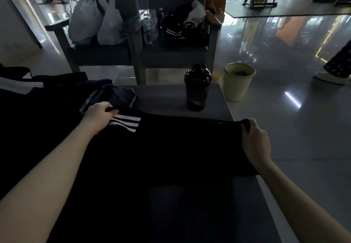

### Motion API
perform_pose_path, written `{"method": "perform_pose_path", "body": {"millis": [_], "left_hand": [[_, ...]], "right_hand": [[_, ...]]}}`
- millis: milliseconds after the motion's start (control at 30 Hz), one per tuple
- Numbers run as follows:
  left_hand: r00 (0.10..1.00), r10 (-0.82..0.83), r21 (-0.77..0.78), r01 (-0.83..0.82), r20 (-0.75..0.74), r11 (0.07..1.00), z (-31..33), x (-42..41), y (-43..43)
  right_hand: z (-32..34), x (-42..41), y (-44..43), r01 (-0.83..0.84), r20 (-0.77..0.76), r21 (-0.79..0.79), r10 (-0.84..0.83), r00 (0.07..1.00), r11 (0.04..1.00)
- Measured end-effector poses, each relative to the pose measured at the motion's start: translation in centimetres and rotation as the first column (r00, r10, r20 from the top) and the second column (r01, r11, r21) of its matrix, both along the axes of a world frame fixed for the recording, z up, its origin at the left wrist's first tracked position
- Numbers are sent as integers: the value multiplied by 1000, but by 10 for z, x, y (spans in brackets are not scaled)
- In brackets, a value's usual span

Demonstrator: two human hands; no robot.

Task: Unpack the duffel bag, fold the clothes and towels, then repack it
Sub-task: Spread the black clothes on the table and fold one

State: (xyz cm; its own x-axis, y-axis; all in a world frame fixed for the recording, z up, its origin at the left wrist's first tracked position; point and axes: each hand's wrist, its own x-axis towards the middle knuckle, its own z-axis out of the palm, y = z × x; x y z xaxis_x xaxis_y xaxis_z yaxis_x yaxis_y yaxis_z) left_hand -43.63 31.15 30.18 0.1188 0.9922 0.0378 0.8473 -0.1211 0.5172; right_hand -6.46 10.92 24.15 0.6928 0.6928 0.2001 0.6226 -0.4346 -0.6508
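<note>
While the black shirt [180, 147] lies spread across the counter [165, 98], I have both hands on its far edge. My left hand [100, 112] curls round the corner beside the white stripes [125, 122]. My right hand [255, 140] pinches the opposite corner, at the counter's right rim. Neither hand is open; each has a bunch of cloth in its fingers.

Hazards, as I judge them:
- A grey-blue garment [117, 94] lies touching my left fingers. A careless lift could drag it into the fold.
- The shaker [197, 87] stands upright just beyond the shirt's far edge. A forward sweep of the cloth could tip it.
- The right side of the shirt reaches the counter's rim, with bare floor and a bin [239, 80] beyond. An uneven pull from the left could slide that side off.
- The light is dim and the cloth is black, so I cannot tell where its layers or near hem lie. A fold made blind may come out crooked.

A dark shape at far left may be the duffel; I cannot tell.
</note>
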Motion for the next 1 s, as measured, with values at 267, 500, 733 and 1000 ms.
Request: {"method": "perform_pose_path", "body": {"millis": [267, 500, 733, 1000], "left_hand": [[991, -41, -153, 20, -131, 988, -56, -4, 12], [981, -36, -57, 25, -189, 998, -63, -9, 16], [998, 44, -62, -47, -52, 997, -55, -8, 9], [996, 45, -5, -45, 71, 999, -22, -9, -14]], "right_hand": [[-4, 3, 13, 21, 144, -129, -2, 990, 991], [-12, 10, 19, -26, 136, -200, 54, 989, 979], [-8, 4, 12, -98, 25, -150, 103, 994, 984], [2, 5, 0, -140, -304, -66, 114, 946, 988]]}}
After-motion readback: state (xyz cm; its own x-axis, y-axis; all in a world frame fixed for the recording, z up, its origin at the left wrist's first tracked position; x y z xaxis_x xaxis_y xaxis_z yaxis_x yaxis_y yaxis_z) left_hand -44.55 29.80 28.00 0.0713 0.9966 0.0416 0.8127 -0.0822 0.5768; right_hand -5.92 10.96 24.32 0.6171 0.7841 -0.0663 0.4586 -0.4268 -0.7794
